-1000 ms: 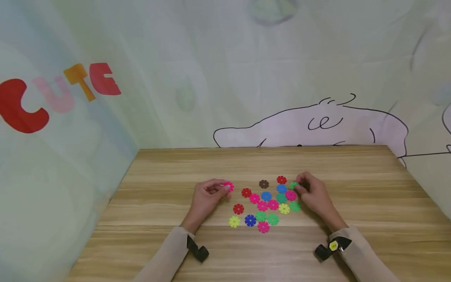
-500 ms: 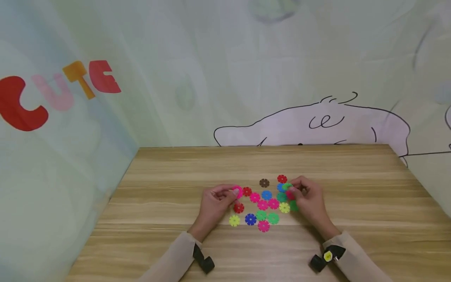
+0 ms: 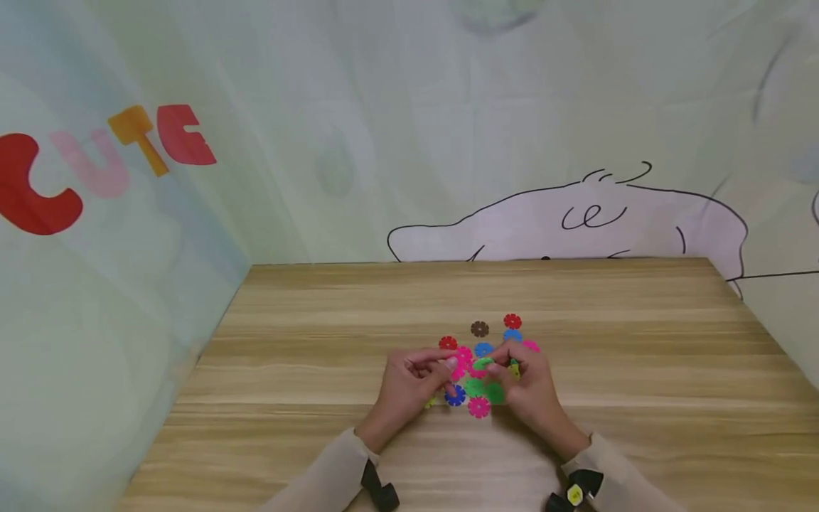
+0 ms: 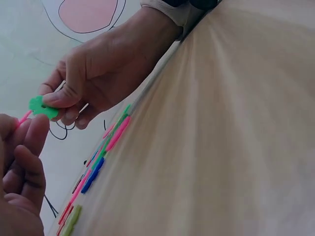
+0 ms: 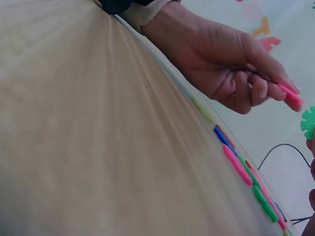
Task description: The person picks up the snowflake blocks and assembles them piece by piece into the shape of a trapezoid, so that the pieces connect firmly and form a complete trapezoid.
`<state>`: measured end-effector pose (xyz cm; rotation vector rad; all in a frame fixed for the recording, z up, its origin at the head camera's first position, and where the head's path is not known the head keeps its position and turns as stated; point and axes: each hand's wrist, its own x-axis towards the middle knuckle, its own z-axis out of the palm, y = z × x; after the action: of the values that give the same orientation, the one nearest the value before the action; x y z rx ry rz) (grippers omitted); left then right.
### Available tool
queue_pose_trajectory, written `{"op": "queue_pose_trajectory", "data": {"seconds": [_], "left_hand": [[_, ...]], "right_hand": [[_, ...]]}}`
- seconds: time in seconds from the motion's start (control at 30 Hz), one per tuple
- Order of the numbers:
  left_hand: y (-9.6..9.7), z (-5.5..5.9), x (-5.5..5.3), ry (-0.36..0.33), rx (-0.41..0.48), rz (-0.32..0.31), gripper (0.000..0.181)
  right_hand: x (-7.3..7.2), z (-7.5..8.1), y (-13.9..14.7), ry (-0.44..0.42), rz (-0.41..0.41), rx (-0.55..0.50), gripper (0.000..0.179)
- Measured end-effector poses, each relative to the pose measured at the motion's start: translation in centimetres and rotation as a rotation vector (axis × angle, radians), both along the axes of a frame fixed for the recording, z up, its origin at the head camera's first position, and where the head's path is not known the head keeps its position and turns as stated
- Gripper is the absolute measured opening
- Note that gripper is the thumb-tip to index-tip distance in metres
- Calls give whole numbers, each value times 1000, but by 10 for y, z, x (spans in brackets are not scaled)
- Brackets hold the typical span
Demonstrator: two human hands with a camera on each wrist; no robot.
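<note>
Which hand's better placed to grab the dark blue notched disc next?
Likely the left hand: it's nearer the dark blue notched disc than the right hand. Both are occupied, pinching a pink disc and a green disc respectively.

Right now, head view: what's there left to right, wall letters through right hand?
Red C, pink U, orange T, red E, left hand, pinched green notched disc, right hand.

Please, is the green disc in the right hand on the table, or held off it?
Held off: in the left wrist view, the right hand pinches the green disc clear of the table, with the backdrop behind it.
</note>
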<state>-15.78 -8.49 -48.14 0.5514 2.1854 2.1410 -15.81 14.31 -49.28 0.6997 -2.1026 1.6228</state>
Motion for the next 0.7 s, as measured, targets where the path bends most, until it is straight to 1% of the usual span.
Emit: {"op": "queue_pose_trajectory", "data": {"seconds": [0.13, 0.27, 0.4, 0.53, 0.63, 0.7], "left_hand": [[4, 1, 3, -7, 14, -37, 19], [6, 1, 4, -22, 12, -31, 18], [7, 1, 4, -18, 16, -36, 17], [10, 1, 6, -11, 20, -56, 18], [13, 0, 7, -34, 17, -63, 18], [15, -1, 7, -49, 19, -64, 18]], "right_hand": [[3, 1, -5, 9, 23, -22, 24], [4, 2, -5, 0, 23, -22, 26], [5, 1, -4, 1, 30, 2, 27], [4, 1, -6, 59, 35, 8, 30], [3, -1, -10, 143, 20, 9, 34], [2, -2, -11, 179, 1, 14, 37]]}}
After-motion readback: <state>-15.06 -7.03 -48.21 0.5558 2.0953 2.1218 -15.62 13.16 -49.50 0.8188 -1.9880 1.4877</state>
